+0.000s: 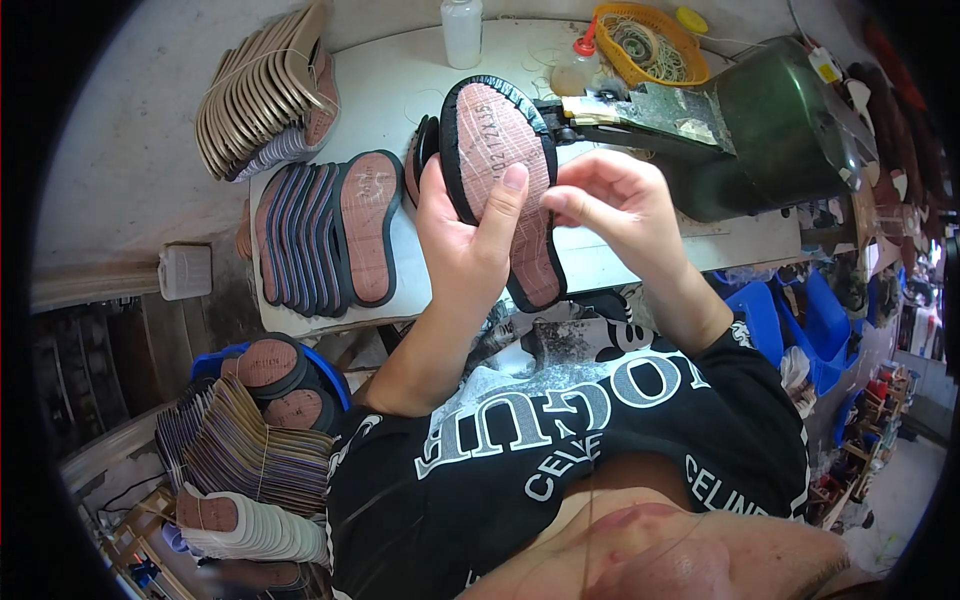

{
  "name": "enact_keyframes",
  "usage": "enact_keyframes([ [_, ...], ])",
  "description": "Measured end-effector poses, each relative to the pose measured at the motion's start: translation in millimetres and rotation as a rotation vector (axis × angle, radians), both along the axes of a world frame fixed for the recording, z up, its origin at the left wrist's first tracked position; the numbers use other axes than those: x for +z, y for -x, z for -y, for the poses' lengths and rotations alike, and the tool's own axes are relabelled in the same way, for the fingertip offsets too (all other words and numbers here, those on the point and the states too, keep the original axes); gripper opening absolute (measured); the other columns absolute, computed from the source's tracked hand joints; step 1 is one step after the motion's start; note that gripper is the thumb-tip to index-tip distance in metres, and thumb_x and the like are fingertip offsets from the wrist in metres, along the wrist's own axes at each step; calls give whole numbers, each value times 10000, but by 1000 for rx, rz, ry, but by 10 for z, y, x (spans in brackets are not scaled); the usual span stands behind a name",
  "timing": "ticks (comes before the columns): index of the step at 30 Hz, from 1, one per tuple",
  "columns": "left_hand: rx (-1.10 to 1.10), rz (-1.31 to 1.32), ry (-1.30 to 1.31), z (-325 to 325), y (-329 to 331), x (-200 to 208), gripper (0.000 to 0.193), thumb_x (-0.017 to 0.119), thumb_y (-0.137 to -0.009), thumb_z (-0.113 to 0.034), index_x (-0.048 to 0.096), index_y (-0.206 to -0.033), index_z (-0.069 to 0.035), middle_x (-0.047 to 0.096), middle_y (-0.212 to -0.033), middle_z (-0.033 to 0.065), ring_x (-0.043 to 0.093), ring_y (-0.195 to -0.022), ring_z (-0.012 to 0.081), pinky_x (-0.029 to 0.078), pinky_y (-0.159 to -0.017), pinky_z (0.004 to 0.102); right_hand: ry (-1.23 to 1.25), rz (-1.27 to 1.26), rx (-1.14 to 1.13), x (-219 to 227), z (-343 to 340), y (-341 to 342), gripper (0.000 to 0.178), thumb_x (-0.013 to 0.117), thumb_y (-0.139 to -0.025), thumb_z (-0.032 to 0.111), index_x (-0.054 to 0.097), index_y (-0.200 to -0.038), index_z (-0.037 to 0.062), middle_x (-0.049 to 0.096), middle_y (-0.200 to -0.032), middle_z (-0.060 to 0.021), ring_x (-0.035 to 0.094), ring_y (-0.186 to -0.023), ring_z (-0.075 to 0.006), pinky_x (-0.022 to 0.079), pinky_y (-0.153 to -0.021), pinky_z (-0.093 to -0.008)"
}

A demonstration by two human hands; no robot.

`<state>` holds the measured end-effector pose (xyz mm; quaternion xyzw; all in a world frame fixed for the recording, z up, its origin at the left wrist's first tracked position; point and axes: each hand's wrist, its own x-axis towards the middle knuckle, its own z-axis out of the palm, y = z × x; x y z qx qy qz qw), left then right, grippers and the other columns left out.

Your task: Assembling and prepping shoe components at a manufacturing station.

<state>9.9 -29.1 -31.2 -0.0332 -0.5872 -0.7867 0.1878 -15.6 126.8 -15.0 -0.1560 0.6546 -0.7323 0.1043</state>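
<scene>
My left hand [465, 240] clasps the sole [485, 145] above the surface [375, 110], thumb flat; my right hand [615, 205] half-curls at its edge, grip unclear. I should steady the sole and smooth its edge evenly.

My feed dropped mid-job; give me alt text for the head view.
A person's left hand holds a black-edged, pinkish shoe sole over a white table, the right hand at the sole's right edge. A row of similar soles lies to the left; a dark green machine stands to the right.
</scene>
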Motion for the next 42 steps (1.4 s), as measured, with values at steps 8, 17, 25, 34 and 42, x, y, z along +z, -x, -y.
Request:
enact_keyframes([
  [8,23,-63,200,-7,-61,-3,309,660,-881,-163,548,-1085,40,649,-912,82,609,-804,114,489,-722,241,-78,-51,20,85,-61,27,107,647,-876,56,653,-894,-50,650,-775,-40,627,-694,-73,530,-645,-202],
  [17,66,-71,516,2,-87,-93,236,633,-875,-187,600,-994,14,661,-827,144,657,-704,210,502,-642,300,-610,-485,-73,159,0,41,129,702,-766,82,625,-794,-17,612,-646,-69,628,-588,-144,501,-571,-267],
  [25,87,23,499,32,-99,3,228,606,-893,-159,599,-1040,15,668,-867,156,667,-752,219,503,-687,298,-496,-438,-215,-62,5,198,117,656,-781,31,561,-715,12,548,-632,24,500,-543,-25,403,-488,-187],
  [34,78,10,404,38,-86,16,262,602,-909,-230,602,-1016,9,666,-830,147,657,-733,216,497,-668,305,-578,-590,-40,181,11,128,108,641,-843,79,645,-887,-20,649,-745,-107,638,-648,-189,505,-603,-280],
  [42,161,-109,565,1,-98,-5,226,597,-903,-217,595,-958,2,649,-749,138,646,-650,258,495,-614,327,-767,-599,19,295,40,168,141,665,-753,133,620,-775,1,602,-653,-125,612,-612,-287,490,-601,-362],
])
